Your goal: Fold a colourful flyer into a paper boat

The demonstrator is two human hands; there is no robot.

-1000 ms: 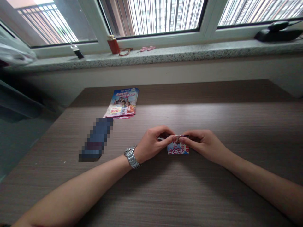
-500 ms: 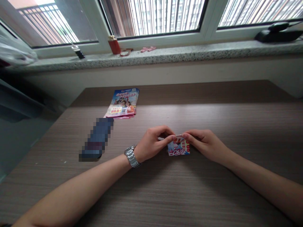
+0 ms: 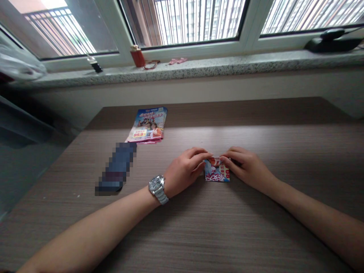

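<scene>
A small folded piece of printed paper (image 3: 217,171), red, white and blue, lies on the brown wooden table (image 3: 182,235) in front of me. My left hand (image 3: 187,168), with a silver watch on its wrist, has its fingertips closed on the paper's upper left corner. The fingers of my right hand (image 3: 245,163) are closed on its upper right edge, thumb on top. Only a short gap separates the two hands along the far fold of the paper.
A stack of colourful leaflets (image 3: 149,124) lies at the back left of the table, with a blurred dark object (image 3: 118,167) nearer me. Behind the table, a granite sill (image 3: 213,67) carries a red lighter-like item (image 3: 138,57) and a black device (image 3: 332,42).
The paper has shifted slightly away from me and to the right and now lies flatter. My left hand has turned, its thumb moving off the paper's top face and its fingers reaching over the corner.
</scene>
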